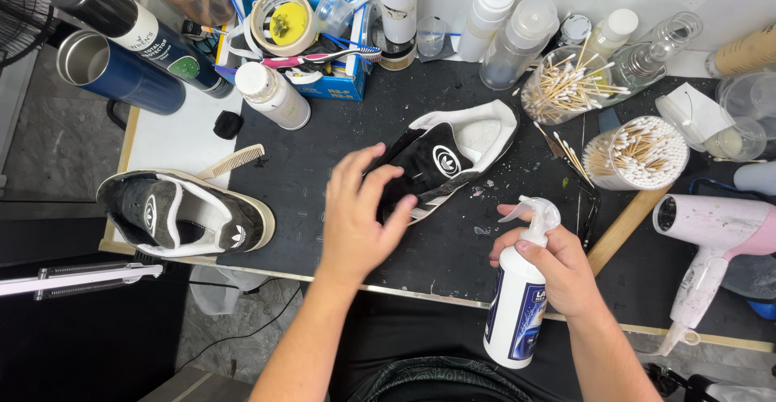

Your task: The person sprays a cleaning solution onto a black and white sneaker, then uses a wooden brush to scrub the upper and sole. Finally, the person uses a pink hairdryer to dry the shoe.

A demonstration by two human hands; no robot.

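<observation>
From the head view, the left hand lay with fingers spread on a black sneaker at the middle of the dark surface. The right hand wrapped a white spray bottle, held upright. Behind, two clear containers, a jar and a cup, held cotton swabs.

This looks like a shoe cleaning workshop. Spray bottles, jars of cotton swabs and a pink hair dryer crowd the back edge and right side of the black work mat.
</observation>
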